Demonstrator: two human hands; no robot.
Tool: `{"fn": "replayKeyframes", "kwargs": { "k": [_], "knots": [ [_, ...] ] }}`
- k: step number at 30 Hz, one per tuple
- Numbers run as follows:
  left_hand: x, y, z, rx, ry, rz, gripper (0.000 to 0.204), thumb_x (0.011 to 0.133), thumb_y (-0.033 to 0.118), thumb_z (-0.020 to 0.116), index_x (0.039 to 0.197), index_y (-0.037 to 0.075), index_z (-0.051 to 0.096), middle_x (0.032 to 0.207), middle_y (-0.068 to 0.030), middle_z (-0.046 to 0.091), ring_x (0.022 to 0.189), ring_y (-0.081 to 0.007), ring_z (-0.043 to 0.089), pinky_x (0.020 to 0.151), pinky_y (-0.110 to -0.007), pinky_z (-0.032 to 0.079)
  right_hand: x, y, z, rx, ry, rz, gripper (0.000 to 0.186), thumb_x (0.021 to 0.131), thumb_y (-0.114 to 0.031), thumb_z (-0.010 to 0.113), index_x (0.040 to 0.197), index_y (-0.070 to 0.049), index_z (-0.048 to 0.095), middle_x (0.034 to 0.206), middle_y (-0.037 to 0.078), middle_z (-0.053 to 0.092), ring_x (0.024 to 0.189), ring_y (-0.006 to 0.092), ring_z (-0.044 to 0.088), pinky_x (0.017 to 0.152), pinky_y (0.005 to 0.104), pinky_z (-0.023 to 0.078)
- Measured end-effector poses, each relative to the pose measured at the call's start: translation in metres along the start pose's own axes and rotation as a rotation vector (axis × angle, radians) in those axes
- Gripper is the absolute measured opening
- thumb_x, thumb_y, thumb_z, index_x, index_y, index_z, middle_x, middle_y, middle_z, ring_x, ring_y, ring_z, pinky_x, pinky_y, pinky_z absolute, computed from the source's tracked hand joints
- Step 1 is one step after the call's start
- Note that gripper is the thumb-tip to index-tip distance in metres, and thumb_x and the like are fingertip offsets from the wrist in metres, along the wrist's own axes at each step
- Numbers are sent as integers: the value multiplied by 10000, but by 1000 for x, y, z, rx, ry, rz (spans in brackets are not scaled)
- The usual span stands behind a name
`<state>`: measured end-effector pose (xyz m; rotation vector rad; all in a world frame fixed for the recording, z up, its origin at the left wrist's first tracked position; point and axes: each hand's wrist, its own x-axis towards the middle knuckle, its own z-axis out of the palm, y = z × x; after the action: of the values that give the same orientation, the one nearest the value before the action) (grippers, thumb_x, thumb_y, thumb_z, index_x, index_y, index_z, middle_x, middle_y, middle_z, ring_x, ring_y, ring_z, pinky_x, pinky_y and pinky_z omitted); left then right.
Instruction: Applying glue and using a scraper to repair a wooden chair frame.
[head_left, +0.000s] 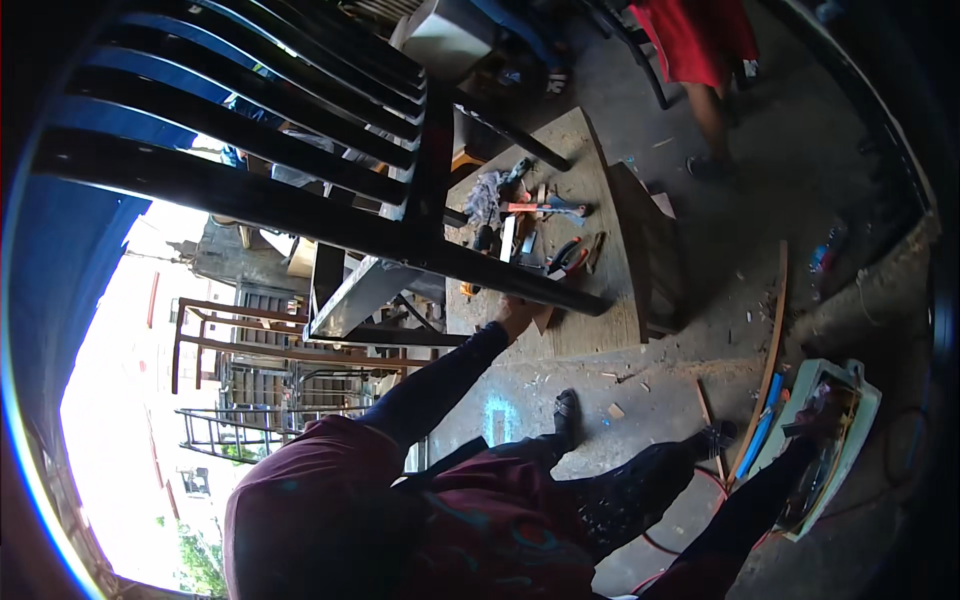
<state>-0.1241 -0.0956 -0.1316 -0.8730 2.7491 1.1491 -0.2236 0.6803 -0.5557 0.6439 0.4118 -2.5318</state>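
Observation:
My left hand rests at the near edge of a wooden work table, partly behind a post of a black slatted chair. Beside its fingers is a small tan flat piece; whether I grip it is unclear. Down at the right, my right hand reaches into a pale green open case on the floor. Its fingers are too dark to make out. On the table lie a hammer, orange-and-black handled pliers and a crumpled grey rag.
A long curved wood strip and a blue bar lie beside the case. A red hose runs over the floor among wood scraps. A person in red stands at the far right. Wooden frames stand at left.

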Motion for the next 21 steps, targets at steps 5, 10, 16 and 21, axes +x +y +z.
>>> {"fn": "replayKeyframes", "kwargs": {
  "k": [5, 10, 16, 21],
  "knots": [
    [-3, -12, 9, 354, 180, 345, 543, 836, 225, 797, 1318, 71, 602, 1128, -121, 675, 1071, -255, 638, 912, -396, 501, 21, -22, 27, 11, 13, -25, 625, 910, -727, 405, 1199, -201, 577, 851, 28, 600, 584, 176, 515, 523, 348, 394],
    [-9, -8, 9, 416, 99, 179, 590, 843, 244, 788, 1371, 89, 574, 1253, -117, 650, 1147, -270, 616, 1022, -401, 459, 44, -45, 43, 39, -8, -44, 595, 928, -695, 410, 1143, -164, 571, 789, 45, 588, 561, 184, 501, 513, 350, 396],
    [-4, 1, 13, 459, 85, 262, 582, 827, 292, 794, 1333, 91, 590, 1175, -181, 667, 1137, -374, 617, 976, -474, 485, -1, -5, 93, 153, 15, -104, 569, 950, -656, 416, 1076, -120, 564, 714, 66, 573, 532, 194, 485, 502, 353, 397],
    [-46, 55, -14, 423, 262, 313, 647, 790, 162, 806, 1371, 53, 543, 1296, -197, 625, 1202, -389, 580, 1033, -454, 457, -93, 95, 195, 255, 11, -163, 559, 968, -623, 421, 1020, -84, 558, 652, 84, 561, 509, 201, 471, 493, 356, 398]
  ]
}}
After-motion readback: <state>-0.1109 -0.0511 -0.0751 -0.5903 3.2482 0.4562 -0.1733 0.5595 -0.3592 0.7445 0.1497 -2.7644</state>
